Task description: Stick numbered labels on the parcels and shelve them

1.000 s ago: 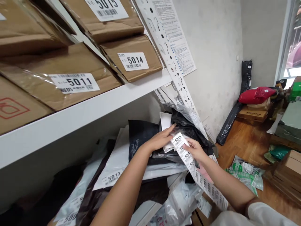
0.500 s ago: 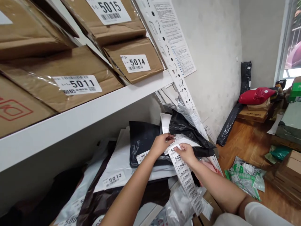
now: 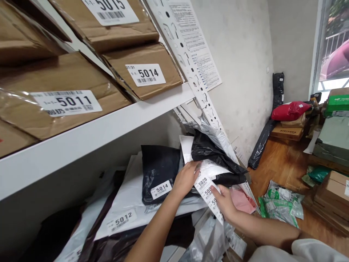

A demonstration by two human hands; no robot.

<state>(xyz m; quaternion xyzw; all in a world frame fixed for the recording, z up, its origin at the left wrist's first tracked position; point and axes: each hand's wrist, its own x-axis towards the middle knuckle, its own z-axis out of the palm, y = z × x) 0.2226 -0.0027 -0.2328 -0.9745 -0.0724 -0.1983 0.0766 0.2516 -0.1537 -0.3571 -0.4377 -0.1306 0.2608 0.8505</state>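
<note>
Our right hand (image 3: 225, 204) pinched the strip (image 3: 204, 186), slanting away leftward under our left hand's (image 3: 187, 179) fingertips, their grip unclear.

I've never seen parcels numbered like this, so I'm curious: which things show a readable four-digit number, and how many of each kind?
Brown boxes: 3 (5011, 5014, 5015)
Dark bag: 1 (5014)
White bag: 1 (5012)
Label strip: 1 (5020)
Total: 6
</note>
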